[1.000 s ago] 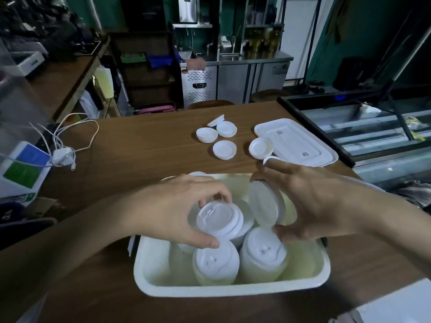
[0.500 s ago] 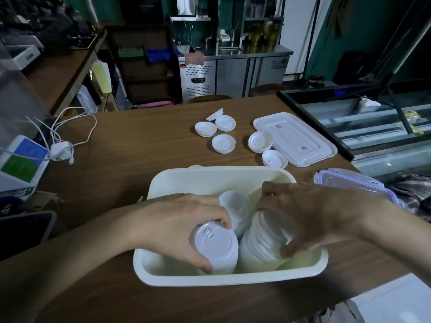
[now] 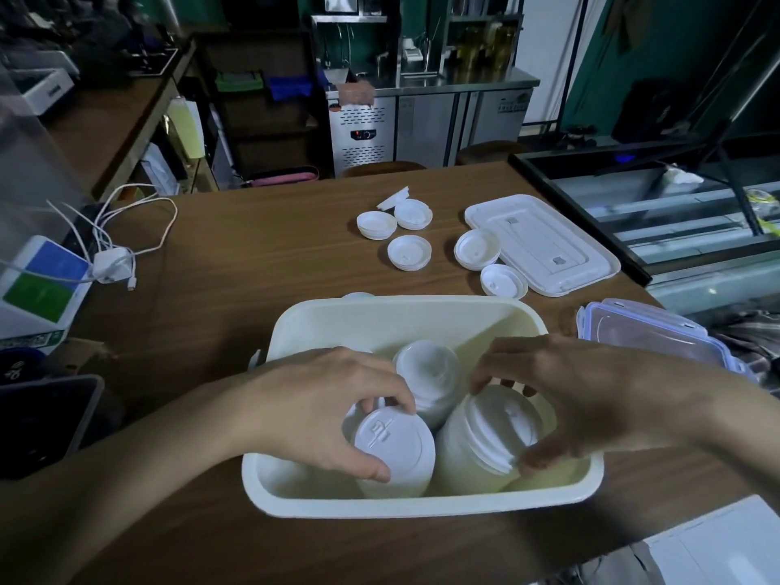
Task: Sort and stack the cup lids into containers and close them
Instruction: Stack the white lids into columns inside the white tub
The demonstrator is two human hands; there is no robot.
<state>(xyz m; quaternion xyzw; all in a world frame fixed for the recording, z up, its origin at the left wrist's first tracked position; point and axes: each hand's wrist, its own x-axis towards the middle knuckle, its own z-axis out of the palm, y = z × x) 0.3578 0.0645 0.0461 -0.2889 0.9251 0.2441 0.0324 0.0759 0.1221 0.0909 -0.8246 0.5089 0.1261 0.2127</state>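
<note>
Cup lids (image 3: pixel 428 373) are packed as three stacks in a cream tub (image 3: pixel 405 506) at the near edge of the table (image 3: pixel 261 255).

- The left stack (image 3: pixel 392 445) is gripped from above by the left hand (image 3: pixel 337 411), with the thumb on the near rim and the fingers curled over the far rim.
- The right stack (image 3: pixel 494 437) is clasped by the right hand (image 3: pixel 591 394). It leans, and its upper lids look skewed.
- The rear stack is not gripped by either hand.
- Loose lids (image 3: pixel 409 253) are left beyond the tub, beside the flat white cover (image 3: pixel 544 242). A clip-lock box (image 3: pixel 650 335) is noted to the right.

Risks, as judged:
- If the leaning stack is released off-plumb, its lids could slide and fan out.
- If the stacks stand proud of the rim, the cover may not seat.
- The stacks are crowded, so one could be toppled as a hand is withdrawn.
- Lid types could be mixed when the loose ones are added.
</note>
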